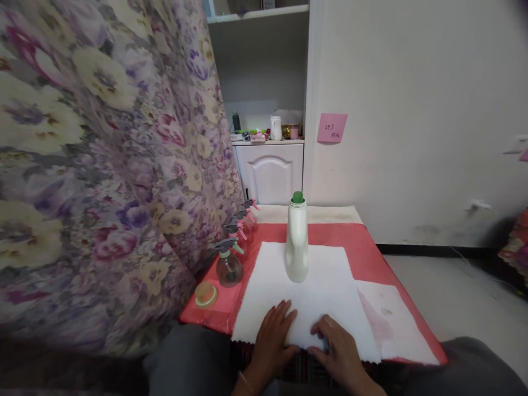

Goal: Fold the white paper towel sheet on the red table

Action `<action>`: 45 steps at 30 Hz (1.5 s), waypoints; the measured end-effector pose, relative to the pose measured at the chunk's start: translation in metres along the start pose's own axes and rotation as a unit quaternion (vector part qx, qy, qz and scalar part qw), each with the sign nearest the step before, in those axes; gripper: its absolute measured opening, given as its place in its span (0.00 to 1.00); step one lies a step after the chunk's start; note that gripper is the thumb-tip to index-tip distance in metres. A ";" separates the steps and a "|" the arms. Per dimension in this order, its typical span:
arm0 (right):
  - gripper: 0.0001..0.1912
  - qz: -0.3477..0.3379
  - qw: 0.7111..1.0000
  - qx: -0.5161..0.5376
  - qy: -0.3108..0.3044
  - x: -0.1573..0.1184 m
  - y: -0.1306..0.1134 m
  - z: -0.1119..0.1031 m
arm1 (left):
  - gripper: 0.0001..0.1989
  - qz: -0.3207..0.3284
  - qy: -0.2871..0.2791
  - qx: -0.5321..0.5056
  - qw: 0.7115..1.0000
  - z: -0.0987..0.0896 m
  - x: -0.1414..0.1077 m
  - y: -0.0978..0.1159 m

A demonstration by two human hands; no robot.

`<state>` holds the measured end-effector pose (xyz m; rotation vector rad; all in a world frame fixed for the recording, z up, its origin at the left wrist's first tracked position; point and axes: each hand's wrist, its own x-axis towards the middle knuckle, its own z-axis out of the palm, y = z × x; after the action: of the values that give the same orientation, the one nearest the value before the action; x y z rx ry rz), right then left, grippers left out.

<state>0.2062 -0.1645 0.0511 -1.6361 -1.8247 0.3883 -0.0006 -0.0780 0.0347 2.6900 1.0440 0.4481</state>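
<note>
A pale green-white detergent bottle [297,247] with a moulded handle stands upright on a white cloth [325,291] with scalloped edges. A green spout [297,196] pokes up from its uncapped neck. My left hand [274,335] lies on the near part of the cloth, fingers stretched forward, holding nothing. To its right rests my right hand [336,349], its fingers bent and the thumb apart from them, with nothing visible between. Both hands are near the table's front edge and apart from the bottle.
Several spray bottles [229,269] line the left side behind a round pale lid [205,295]. A stained white cloth [396,319] lies at right on the red table cover [338,234]. A floral curtain [124,165] hangs close on the left; a white cabinet [272,170] stands behind.
</note>
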 end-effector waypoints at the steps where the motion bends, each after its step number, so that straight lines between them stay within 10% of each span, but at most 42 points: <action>1: 0.13 -0.003 1.000 0.002 -0.001 0.000 0.000 0.000 | 0.39 0.002 0.001 0.000 1.000 0.000 0.000 0.000; 45: 0.09 -0.003 0.999 -0.023 0.025 -0.001 -0.003 0.002 | 0.33 0.020 0.034 0.014 0.999 0.002 0.000 -0.002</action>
<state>0.2025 -0.1654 0.0516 -1.6573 -1.8128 0.3014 -0.0010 -0.0770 0.0320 2.7412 1.0238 0.5402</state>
